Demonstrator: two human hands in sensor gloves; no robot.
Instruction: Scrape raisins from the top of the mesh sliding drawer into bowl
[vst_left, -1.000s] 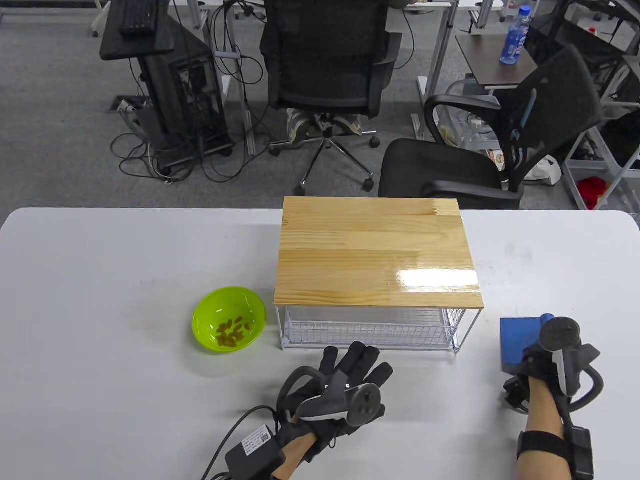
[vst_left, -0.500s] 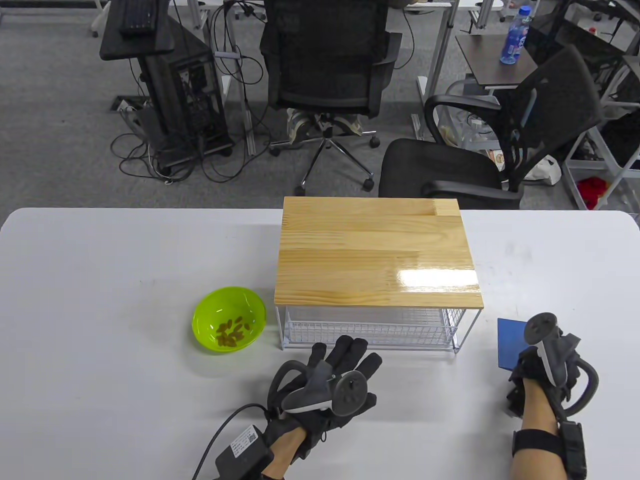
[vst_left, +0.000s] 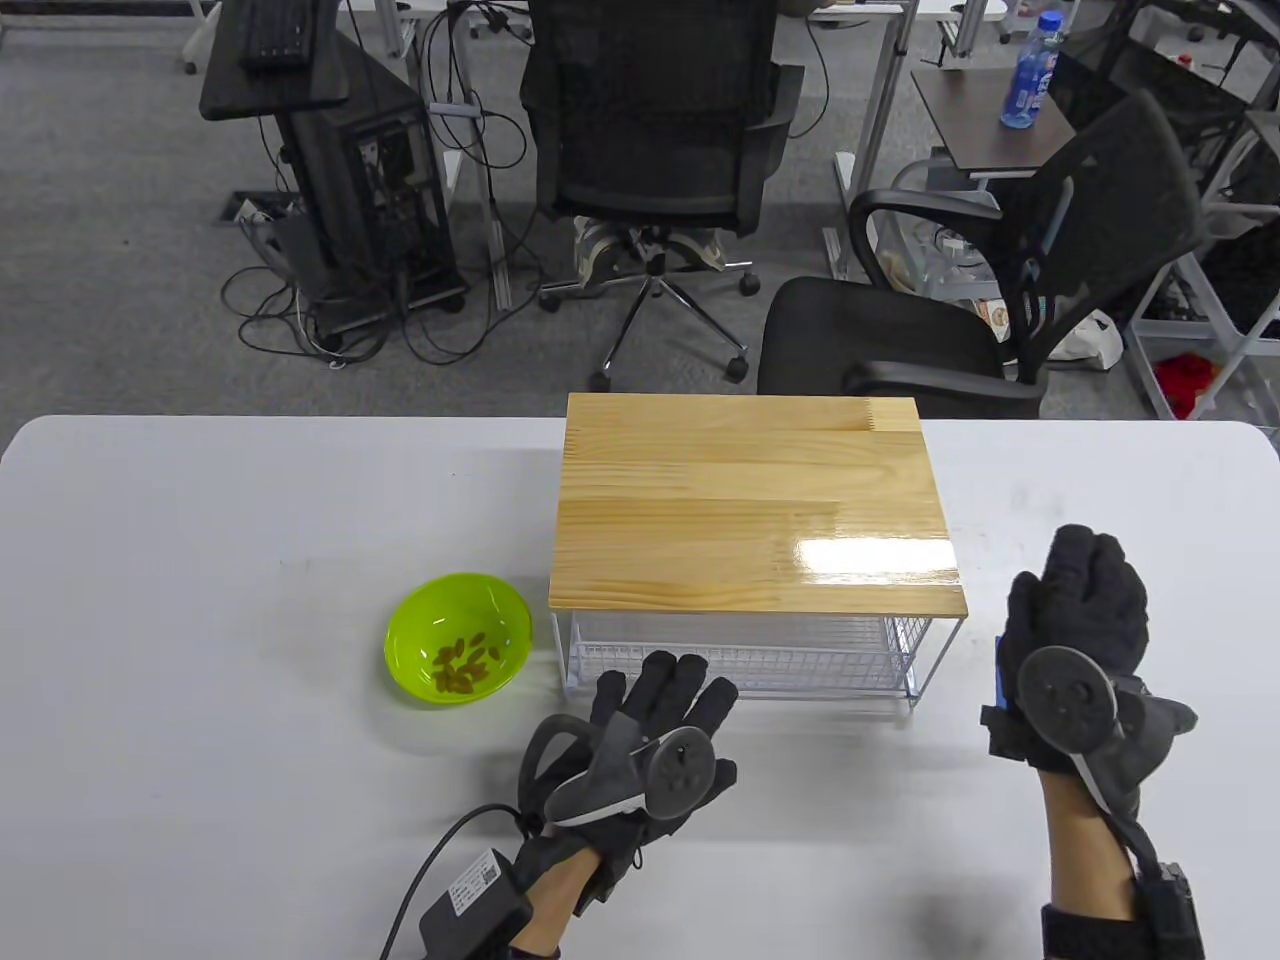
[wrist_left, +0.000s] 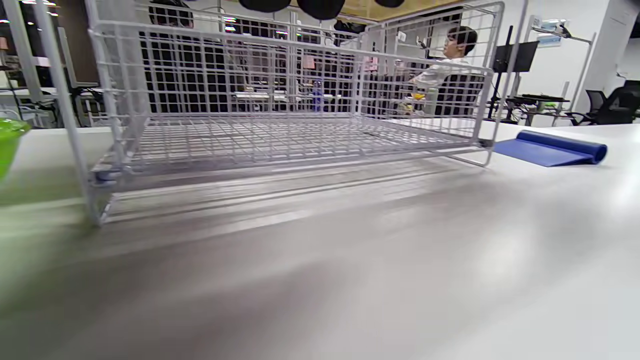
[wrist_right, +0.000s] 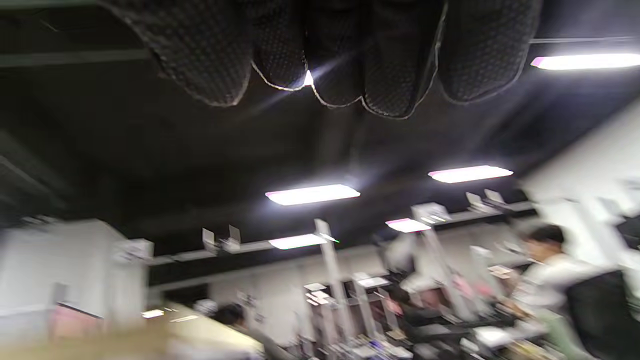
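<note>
A green bowl (vst_left: 418, 628) with several raisins (vst_left: 465, 665) in it stands left of the white mesh drawer (vst_left: 740, 655) (wrist_left: 290, 135). The drawer's wooden top (vst_left: 750, 500) shows no raisins. My left hand (vst_left: 665, 690) lies flat on the table with straight fingers, just short of the drawer's front, holding nothing. My right hand (vst_left: 1085, 600) is raised off the table right of the drawer, fingers (wrist_right: 325, 45) together and empty. The blue scraper (wrist_left: 550, 149) lies on the table below that hand; in the table view only a sliver (vst_left: 1000, 665) shows.
The bowl's rim (wrist_left: 7, 145) shows at the left edge of the left wrist view. Beyond the white table's (vst_left: 200, 560) far edge stand office chairs (vst_left: 940, 340). The right wrist view points up at ceiling lights.
My right hand has let go of the blue scraper and risen, turning its wrist camera upward. My left hand has slid a little left and forward, toward the drawer front.
</note>
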